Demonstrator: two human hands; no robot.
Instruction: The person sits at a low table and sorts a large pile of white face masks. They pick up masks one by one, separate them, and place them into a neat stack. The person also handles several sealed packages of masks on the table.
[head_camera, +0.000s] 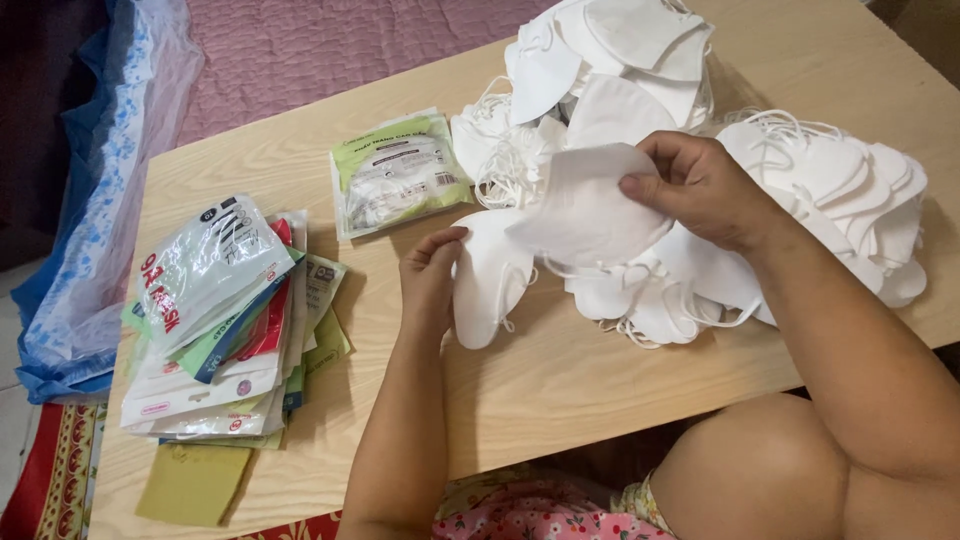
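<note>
A person sits at a pale wooden worktop (560, 380). The right hand (700, 185) pinches a folded white fabric face mask (585, 210) between thumb and fingers, held above a large heap of loose white masks (800, 180). The left hand (430, 275) curls closed on another white mask (485, 285) lying on the worktop. A sealed green-and-clear mask packet (395, 175) lies nearby, a mask showing inside. A stack of flat printed packets (225, 320) sits at left; their contents cannot be made out. The heap is cut off at the top.
</note>
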